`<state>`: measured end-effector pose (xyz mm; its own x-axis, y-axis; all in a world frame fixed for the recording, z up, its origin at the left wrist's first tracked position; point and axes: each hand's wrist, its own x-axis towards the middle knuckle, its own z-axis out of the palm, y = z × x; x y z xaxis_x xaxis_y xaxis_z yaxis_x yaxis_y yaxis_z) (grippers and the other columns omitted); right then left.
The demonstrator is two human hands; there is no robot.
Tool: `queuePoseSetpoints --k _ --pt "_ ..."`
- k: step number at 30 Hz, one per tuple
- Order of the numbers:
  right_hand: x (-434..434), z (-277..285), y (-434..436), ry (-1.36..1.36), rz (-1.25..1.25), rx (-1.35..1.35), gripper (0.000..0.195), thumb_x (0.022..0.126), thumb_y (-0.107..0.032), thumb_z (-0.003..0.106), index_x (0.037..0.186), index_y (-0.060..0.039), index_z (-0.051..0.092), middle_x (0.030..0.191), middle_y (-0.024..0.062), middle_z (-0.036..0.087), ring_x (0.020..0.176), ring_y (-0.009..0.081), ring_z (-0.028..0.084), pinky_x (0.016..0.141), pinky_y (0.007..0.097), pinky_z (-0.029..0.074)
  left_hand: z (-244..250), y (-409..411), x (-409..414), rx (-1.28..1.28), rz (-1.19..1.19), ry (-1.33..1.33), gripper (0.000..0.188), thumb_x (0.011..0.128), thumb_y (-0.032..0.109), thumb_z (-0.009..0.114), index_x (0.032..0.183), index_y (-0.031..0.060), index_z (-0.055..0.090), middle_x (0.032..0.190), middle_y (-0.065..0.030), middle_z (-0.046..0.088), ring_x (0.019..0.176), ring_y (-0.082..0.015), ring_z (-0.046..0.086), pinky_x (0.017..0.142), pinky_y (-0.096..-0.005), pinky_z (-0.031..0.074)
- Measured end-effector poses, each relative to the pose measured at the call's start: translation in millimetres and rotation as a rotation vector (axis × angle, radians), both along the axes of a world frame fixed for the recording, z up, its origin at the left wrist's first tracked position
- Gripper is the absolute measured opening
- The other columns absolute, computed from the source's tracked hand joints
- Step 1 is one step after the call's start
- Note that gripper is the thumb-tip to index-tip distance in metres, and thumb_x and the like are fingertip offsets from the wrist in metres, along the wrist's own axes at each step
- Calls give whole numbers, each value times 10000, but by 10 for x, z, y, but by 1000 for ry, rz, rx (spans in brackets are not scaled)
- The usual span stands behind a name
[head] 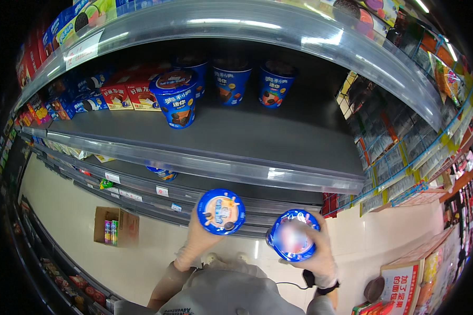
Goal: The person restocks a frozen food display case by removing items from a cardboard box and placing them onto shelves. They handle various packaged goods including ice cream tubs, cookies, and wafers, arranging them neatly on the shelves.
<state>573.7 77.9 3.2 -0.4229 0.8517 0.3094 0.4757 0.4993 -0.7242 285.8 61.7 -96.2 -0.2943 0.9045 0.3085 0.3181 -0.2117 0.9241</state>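
Observation:
My left hand (201, 232) grips a blue lidded snack cup (221, 212), its pale, cream-coloured lid turned up to me. Fingers of my right hand (322, 252) wrap a second blue lidded cup (291, 236), whose lid is partly blurred and partly covered by those fingers. Both cups are held in front of the shelf edge, apart from each other. Beyond them, on the dark shelf (252, 126), stand an Oreo mini cookie cup (177, 104) near the front, another cup (231, 84) farther back and one (276, 86) to its right. A further cup (202, 75) is partly hidden behind the front one.
Red snack boxes (118, 96) and blue Oreo packs (88, 104) fill the shelf's left. A clear plastic edge strip (205, 163) runs along its front. Overhead juts the upper shelf (236, 23). Wire racks of packets (390, 134) flank the right. A cardboard box (128, 228) sits on the floor.

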Motion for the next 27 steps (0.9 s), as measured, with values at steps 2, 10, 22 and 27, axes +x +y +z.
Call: queuePoseSetpoints --k 2,10,22,27 --pt "114 241 67 84 85 28 870 432 -265 931 1241 -132 640 1368 209 424 1257 389 464 1053 454 393 4 -91 -90 -92 15 14 768 637 130 872 1267 10 449 1164 -119 607 1100 -217 599 953 -344 482" --pt "-53 1393 1516 81 44 164 818 554 -322 876 1290 -98 598 1307 188 550 1212 283 532 1015 358 429 -87 -183 -158 13 53 115 697 660 93 848 1245 28 476 1173 -113 607 1075 -225 606 934 -341 488" --pt "-152 1316 2883 -51 200 -58 671 756 -342 783 1354 -146 551 1371 108 544 1315 257 451 1109 373 346 42 -341 -119 3 109 -27 585 675 23 804 1202 16 550 1126 -94 654 1009 -192 650 887 -323 523" --pt "-94 1409 2858 -212 172 -93 808 773 -487 723 1447 -150 432 1452 138 457 1374 295 378 1143 422 294 -133 -383 -214 33 142 1 582 675 20 804 1200 18 553 1110 -89 660 988 -190 658 865 -311 528"
